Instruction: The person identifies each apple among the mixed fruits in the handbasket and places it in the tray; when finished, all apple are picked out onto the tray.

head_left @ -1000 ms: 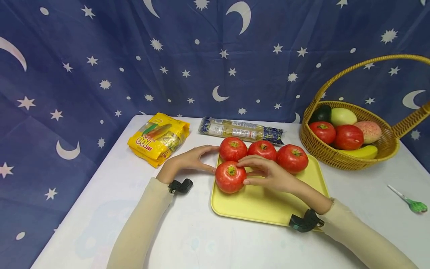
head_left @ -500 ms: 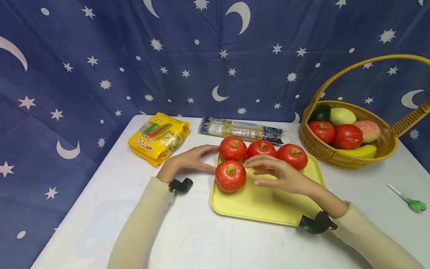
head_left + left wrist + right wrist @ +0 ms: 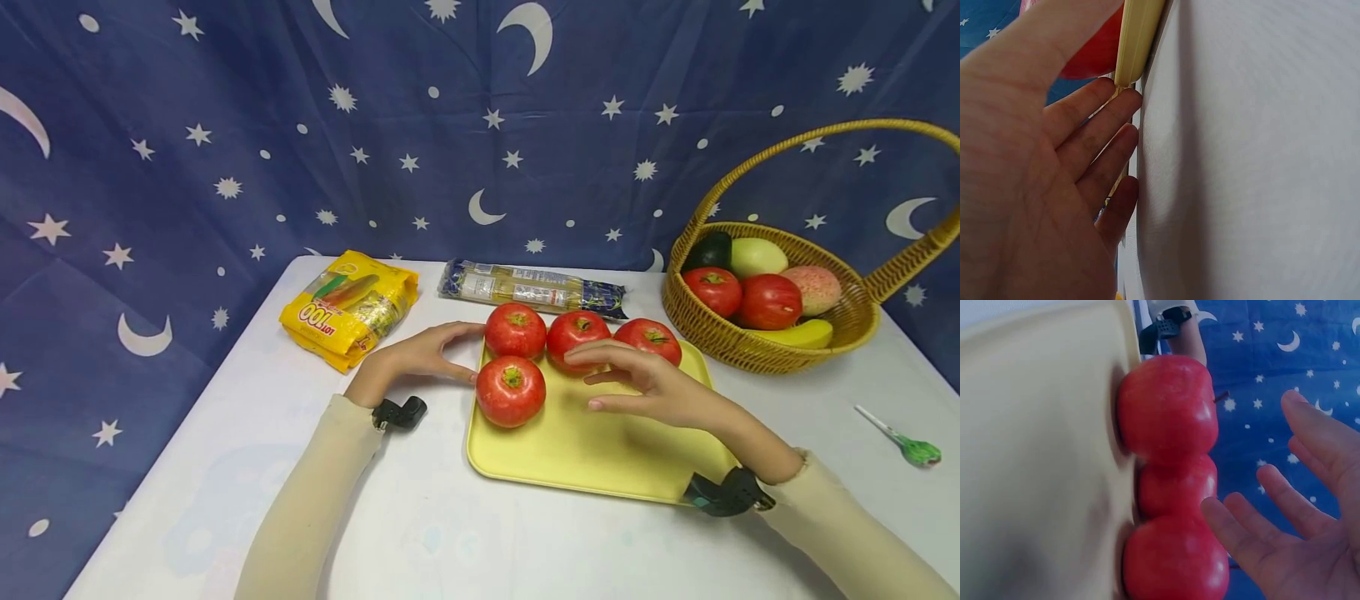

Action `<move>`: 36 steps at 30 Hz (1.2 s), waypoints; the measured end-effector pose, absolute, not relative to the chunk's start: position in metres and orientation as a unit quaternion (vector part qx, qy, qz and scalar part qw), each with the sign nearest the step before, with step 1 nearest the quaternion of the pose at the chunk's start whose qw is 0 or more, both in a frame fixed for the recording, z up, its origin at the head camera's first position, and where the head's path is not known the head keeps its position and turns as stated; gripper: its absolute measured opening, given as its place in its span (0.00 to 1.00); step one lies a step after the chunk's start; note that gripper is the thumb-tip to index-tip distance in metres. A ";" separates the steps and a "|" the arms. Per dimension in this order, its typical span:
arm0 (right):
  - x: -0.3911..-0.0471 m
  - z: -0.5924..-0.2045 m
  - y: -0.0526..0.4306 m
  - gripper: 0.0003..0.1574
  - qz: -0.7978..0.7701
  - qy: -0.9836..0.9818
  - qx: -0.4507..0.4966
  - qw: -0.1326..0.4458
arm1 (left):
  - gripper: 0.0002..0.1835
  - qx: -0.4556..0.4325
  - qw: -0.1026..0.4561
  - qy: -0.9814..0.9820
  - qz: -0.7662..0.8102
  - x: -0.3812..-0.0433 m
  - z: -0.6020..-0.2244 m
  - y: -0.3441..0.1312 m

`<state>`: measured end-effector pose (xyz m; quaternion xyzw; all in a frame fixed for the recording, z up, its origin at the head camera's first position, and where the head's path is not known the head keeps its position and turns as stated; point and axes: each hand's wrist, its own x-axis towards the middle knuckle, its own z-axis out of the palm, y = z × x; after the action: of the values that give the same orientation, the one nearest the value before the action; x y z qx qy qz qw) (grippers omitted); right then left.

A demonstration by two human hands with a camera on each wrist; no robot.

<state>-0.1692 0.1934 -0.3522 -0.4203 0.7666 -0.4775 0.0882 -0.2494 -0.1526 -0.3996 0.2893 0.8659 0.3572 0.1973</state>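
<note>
A yellow tray lies on the white table with red apples on it. One apple sits at the front left, and three more, including the back-left apple, line the far side. My left hand rests beside the tray's left edge, fingers spread and thumb tip near the front apple. In the left wrist view its fingertips reach the tray rim. My right hand hovers over the tray, fingers loosely extended, holding nothing; it overlaps the back-right apple in the head view.
A yellow snack bag lies at the back left, and a long clear packet behind the tray. At the right, a wicker basket holds several fruits. A green lollipop lies near the right edge.
My right hand has let go of the front-left apple and drawn away to the right over the tray. The left hand keeps its place.
</note>
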 end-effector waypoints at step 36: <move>-0.199 -0.352 0.289 0.24 -0.632 0.709 -0.313 -0.008 | 0.46 0.291 0.198 0.861 0.366 -0.250 -0.401 -0.153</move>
<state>-0.1990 0.2885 -0.3522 -0.3126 0.7087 -0.6324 -0.0083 -0.2497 -0.1534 -0.4013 0.2915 0.8610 0.3665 0.1983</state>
